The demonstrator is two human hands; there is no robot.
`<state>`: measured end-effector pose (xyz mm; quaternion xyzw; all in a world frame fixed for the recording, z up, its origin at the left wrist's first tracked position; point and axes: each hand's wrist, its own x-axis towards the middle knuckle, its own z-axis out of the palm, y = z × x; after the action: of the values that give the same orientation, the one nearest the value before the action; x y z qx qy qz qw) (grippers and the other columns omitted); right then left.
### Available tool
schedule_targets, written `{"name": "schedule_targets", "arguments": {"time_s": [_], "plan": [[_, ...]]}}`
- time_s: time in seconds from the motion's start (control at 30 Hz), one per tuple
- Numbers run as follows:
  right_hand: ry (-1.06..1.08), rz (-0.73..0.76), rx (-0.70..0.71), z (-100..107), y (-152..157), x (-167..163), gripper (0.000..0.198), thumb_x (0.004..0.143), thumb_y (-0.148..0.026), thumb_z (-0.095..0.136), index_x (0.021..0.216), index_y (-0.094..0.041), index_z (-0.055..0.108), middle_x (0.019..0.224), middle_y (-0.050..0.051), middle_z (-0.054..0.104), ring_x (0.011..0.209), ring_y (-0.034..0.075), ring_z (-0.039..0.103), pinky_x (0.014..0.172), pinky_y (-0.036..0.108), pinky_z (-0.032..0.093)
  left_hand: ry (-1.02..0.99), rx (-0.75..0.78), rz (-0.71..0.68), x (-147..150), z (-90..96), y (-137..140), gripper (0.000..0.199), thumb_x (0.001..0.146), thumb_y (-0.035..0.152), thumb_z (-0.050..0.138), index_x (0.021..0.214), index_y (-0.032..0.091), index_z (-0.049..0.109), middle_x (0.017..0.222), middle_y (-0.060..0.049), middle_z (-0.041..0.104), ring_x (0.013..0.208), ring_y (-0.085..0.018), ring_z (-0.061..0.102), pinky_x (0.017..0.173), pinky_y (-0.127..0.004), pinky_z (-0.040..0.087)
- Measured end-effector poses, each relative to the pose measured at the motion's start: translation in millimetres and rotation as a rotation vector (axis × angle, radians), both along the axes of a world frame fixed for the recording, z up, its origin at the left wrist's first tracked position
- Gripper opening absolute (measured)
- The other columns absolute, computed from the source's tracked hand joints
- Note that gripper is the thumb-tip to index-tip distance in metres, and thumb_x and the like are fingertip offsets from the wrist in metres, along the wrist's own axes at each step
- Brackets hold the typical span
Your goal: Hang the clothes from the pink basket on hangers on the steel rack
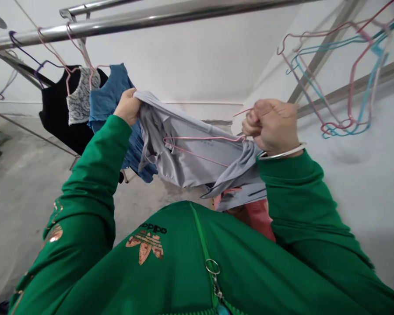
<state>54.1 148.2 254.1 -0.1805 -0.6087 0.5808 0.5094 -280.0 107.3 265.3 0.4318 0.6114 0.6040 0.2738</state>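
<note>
A light grey shirt [197, 164] is stretched out between my two hands. Its upper edge is pinched by my left hand [129, 106], close beside the blue garment. My right hand [272, 124] is closed around the hook end of a pink wire hanger [203, 138], and the hook's tip sticks out past the fingers. The hanger's body lies tilted within the shirt's opening, with one end toward the left and the other hidden in bunched cloth below my right hand.
Above runs a metal rail [157, 19]. From its left part hang a black top [57, 109], a patterned lace top [80, 100] and a blue garment [108, 92]. Several spare hangers [351, 87] dangle at right by the white wall. A pink basket [261, 216] stands below.
</note>
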Motion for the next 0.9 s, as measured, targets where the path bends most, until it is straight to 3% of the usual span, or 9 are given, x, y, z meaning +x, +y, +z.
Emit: {"name": "schedule_targets", "arguments": {"time_s": [0.1, 0.27, 0.4, 0.5, 0.63, 0.77, 0.9], "plan": [[0.034, -0.078, 0.028, -1.8, 2.3, -0.2, 0.047, 0.07, -0.051, 0.076, 0.052, -0.02, 0.045, 0.043, -0.008, 0.029, 0.034, 0.003, 0.02, 0.035, 0.022, 0.01, -0.003, -0.012, -0.051, 1.7, 3.0, -0.9, 0.031, 0.058, 0.037, 0.081, 0.063, 0.026, 0.052, 0.056, 0.003, 0.06, 0.092, -0.022, 0.057, 0.091, -0.048, 0.048], [0.162, -0.297, 0.117, -4.7, 5.0, 0.7, 0.047, 0.07, -0.053, 0.075, 0.054, -0.019, 0.047, 0.044, -0.008, 0.029, 0.033, 0.003, 0.024, 0.034, 0.023, 0.01, -0.036, -0.284, -0.072, -2.6, 5.4, -9.6, 0.021, 0.064, 0.027, 0.079, 0.07, 0.018, 0.061, 0.051, 0.002, 0.058, 0.096, -0.025, 0.06, 0.098, -0.053, 0.045], [0.148, -0.372, 0.159, -15.1, 8.0, -3.0, 0.046, 0.076, -0.054, 0.07, 0.056, -0.02, 0.046, 0.045, -0.009, 0.027, 0.034, 0.004, 0.027, 0.034, 0.022, 0.014, -0.15, -0.144, -0.245, 1.2, 6.0, -19.8, 0.015, 0.064, 0.013, 0.072, 0.074, 0.014, 0.061, 0.068, -0.001, 0.066, 0.101, -0.024, 0.064, 0.098, -0.043, 0.047], [0.24, -0.425, 0.154, -20.1, 14.5, -4.1, 0.046, 0.079, -0.053, 0.068, 0.056, -0.021, 0.043, 0.044, -0.01, 0.026, 0.033, 0.003, 0.024, 0.033, 0.022, 0.011, -0.205, -0.05, -0.361, 12.6, -0.4, -35.0, 0.026, 0.058, 0.012, 0.073, 0.081, 0.014, 0.062, 0.075, 0.0, 0.068, 0.095, -0.024, 0.067, 0.092, -0.038, 0.05], [0.369, -0.45, 0.113, -14.9, 19.8, 3.5, 0.042, 0.084, -0.043, 0.064, 0.057, -0.021, 0.041, 0.044, -0.011, 0.026, 0.032, 0.001, 0.017, 0.032, 0.02, 0.009, -0.307, -0.133, -0.43, 32.7, -39.3, -63.7, 0.046, 0.054, 0.025, 0.081, 0.096, 0.015, 0.064, 0.081, -0.003, 0.071, 0.083, -0.024, 0.069, 0.079, -0.035, 0.055], [0.356, -0.346, 0.1, -4.1, 11.1, 14.9, 0.047, 0.078, -0.048, 0.07, 0.055, -0.02, 0.04, 0.042, -0.01, 0.026, 0.032, 0.001, 0.016, 0.032, 0.019, 0.009, -0.405, -0.352, -0.447, 44.8, -90.5, -84.7, 0.049, 0.048, 0.036, 0.086, 0.085, 0.011, 0.067, 0.068, -0.003, 0.069, 0.063, -0.018, 0.067, 0.062, -0.027, 0.053], [0.306, -0.24, 0.093, 0.4, -4.2, 17.8, 0.054, 0.065, -0.053, 0.079, 0.052, -0.019, 0.039, 0.04, -0.01, 0.027, 0.032, 0.0, 0.017, 0.032, 0.018, 0.01, -0.492, -0.287, -0.479, 52.8, -108.0, -85.9, 0.058, 0.046, 0.041, 0.088, 0.094, 0.015, 0.068, 0.077, -0.003, 0.071, 0.069, -0.017, 0.068, 0.063, -0.024, 0.054]]}}
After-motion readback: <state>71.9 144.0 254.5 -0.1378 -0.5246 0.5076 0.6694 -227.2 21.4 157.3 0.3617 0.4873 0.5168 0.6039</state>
